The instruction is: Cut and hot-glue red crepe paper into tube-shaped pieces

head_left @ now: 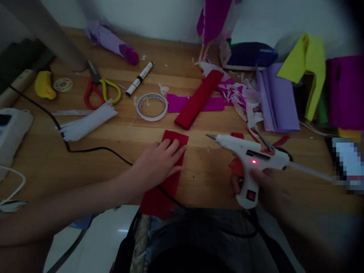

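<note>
My left hand lies flat on a red strip of crepe paper, fingers stretched out over its upper part. The strip's lower end hangs over the table's front edge. In my right hand is a white hot glue gun, its handle gripped and its metal nozzle pointing left, above the table. A red light glows on its body, and a clear glue stick sticks out of the back. Its black cord crosses the table and passes beneath my left arm.
Behind my hands lie a folded red crepe strip, a tape roll, scissors, a marker and a bundle of white strips. Purple crepe paper and a yellow piece are at right. A power strip sits far left.
</note>
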Demonstrator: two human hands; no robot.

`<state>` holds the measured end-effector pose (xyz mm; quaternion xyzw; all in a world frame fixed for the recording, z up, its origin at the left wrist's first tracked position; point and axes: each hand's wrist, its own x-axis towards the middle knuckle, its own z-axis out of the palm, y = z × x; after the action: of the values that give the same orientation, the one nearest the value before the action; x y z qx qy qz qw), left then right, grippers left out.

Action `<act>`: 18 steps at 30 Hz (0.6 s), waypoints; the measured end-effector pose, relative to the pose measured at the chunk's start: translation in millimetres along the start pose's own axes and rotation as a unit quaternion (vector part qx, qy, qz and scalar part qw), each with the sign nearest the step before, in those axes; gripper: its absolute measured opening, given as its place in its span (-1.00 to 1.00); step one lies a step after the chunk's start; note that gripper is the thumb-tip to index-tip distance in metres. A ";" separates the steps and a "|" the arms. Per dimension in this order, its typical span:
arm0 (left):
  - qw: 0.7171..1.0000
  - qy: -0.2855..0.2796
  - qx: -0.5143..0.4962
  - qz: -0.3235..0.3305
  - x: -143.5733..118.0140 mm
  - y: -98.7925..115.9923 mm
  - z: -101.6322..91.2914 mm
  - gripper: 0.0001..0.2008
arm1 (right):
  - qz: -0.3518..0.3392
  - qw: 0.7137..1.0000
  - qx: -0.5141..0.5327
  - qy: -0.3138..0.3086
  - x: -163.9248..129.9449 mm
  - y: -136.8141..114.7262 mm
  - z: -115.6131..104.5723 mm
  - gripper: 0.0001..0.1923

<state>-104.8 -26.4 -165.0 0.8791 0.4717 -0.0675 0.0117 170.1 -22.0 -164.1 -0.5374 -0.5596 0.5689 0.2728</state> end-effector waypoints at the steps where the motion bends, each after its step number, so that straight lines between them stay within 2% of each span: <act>1: 1.000 0.002 -0.003 0.001 -0.2 -1.4 1.4 -0.50 | 0.015 0.999 -0.028 -0.030 3.3 -2.3 1.9 -0.48; 3: 1.000 0.010 -0.009 0.004 -0.9 -4.9 4.5 -0.50 | 0.026 0.993 -0.098 -0.052 10.0 -8.8 6.1 -0.43; 8: 0.999 0.044 -0.024 0.013 -2.3 -12.2 12.1 -0.52 | -0.030 0.976 -0.213 0.041 24.2 -23.1 16.0 -0.35; 14: 0.996 0.084 -0.032 0.019 -2.7 -15.1 17.1 -0.57 | -0.008 0.958 -0.286 -0.012 32.5 -26.3 18.1 -0.34; 18: 0.994 0.100 -0.026 0.023 -2.9 -16.2 18.8 -0.60 | -0.027 0.946 -0.323 -0.004 34.2 -25.5 15.3 -0.37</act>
<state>-121.9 -21.4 -182.5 0.8913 0.4521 0.0337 -0.0113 139.4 9.6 -154.0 -0.5792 -0.7286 0.3524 0.0973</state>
